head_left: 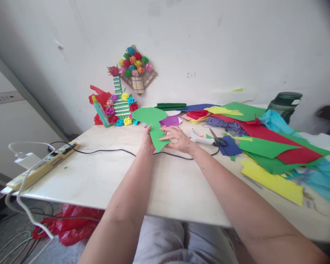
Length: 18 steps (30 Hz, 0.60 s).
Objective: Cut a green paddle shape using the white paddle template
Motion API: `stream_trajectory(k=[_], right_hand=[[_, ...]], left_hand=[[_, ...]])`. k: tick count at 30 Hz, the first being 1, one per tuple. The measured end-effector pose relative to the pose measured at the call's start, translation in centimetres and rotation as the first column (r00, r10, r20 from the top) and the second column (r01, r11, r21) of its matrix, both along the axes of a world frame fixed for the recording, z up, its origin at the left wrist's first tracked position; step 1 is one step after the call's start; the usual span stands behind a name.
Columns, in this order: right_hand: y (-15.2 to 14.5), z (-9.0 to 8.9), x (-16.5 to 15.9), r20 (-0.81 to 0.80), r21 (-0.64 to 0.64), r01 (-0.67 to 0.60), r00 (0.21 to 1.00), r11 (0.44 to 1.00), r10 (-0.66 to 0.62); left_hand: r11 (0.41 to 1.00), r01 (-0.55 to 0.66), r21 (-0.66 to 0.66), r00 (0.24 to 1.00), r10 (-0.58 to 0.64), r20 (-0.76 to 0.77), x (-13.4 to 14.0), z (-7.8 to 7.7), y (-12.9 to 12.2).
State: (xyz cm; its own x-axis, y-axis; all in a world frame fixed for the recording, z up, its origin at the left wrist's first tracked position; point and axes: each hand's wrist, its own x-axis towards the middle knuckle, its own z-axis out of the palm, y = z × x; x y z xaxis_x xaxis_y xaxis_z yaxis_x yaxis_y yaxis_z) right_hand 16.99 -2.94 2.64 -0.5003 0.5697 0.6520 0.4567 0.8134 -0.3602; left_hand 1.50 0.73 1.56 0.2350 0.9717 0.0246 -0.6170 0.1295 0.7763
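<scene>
A green paper cutout (150,115) with a wide rounded top and a narrower lower part is held up above the white table. My left hand (147,141) grips the left edge of its lower part, with most of its fingers hidden behind the paper. On the other side, my right hand (179,140) holds the lower right edge, its fingers lying over the front. Just right of that hand are a white glue gun (200,138) and dark-handled scissors (220,141), which rest partly on a dark blue paper piece (231,146).
Coloured paper sheets (275,179) spread over the table's right side, near a dark green bottle (284,104). A flower-decorated craft (121,106) and a glue bottle (101,112) stand at the back left. A black cord (112,150) crosses to the power strip (46,163).
</scene>
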Motion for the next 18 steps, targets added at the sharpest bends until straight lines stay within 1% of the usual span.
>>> stream_trajectory(k=[5, 8, 12, 16, 18], right_hand=[[-0.09, -0.34, -0.81, -0.127, -0.100, 0.013, 0.992, 0.995, -0.026], [-0.21, -0.35, -0.95, -0.161, -0.166, 0.003, 0.987, 0.986, -0.030], [-0.16, -0.39, -0.98, -0.196, -0.235, 0.011, 0.979, 0.972, -0.059], [0.14, -0.80, -1.08, -0.215, -0.248, 0.003, 0.975, 0.969, -0.058], [0.30, -1.03, -1.15, -0.230, -0.255, 0.000, 0.971, 0.967, -0.061]], left_hand=[[0.997, -0.038, -0.061, 0.999, 0.039, 0.021, 0.27, 0.12, 0.16], [0.994, -0.055, -0.089, 0.998, 0.057, 0.016, 0.38, 0.20, 0.24], [0.997, -0.040, -0.063, 0.999, 0.040, -0.006, 0.41, -0.02, 0.43], [0.997, -0.037, -0.068, 0.999, 0.037, 0.008, 0.35, -0.44, 0.77], [0.999, -0.026, -0.021, 1.000, 0.026, -0.015, 0.30, -0.62, 0.99]])
